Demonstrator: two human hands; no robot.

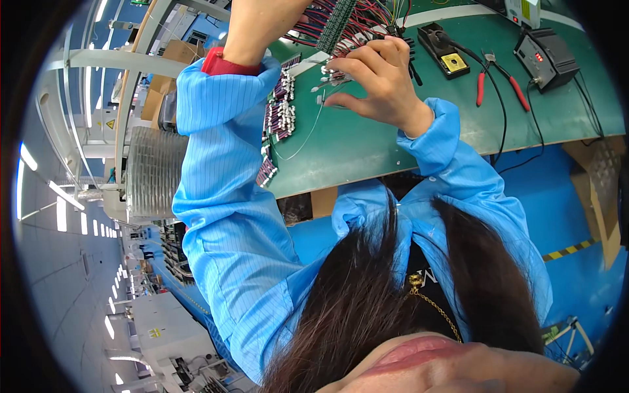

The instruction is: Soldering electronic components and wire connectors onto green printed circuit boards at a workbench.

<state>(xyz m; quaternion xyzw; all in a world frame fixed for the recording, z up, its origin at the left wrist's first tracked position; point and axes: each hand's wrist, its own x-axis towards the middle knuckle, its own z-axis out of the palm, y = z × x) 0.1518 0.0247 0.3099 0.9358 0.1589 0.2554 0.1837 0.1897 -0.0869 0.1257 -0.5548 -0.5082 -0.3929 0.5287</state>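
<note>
A bundle of red and black wires (311, 29) crosses the top of the view, with a dark green slotted strip (337, 26) lying across it. My left hand (265, 23), with a red band at the wrist, reaches to the left side of this bundle; its fingers are cut off or hidden. My right hand (383, 85) is at the white connectors (333, 71) on the near wire ends. Its fingers bend over them, while the thumb stands apart from the index finger. A small white plug on a thin pale wire (320, 99) is close to that thumb.
Short wires with white plugs (282, 118) are heaped on the green mat (367, 154) at the left. Toward the right are a black soldering iron stand with a yellow sponge (453, 63), red-handled pliers (481, 88) and a black soldering station (547, 59) with trailing cables.
</note>
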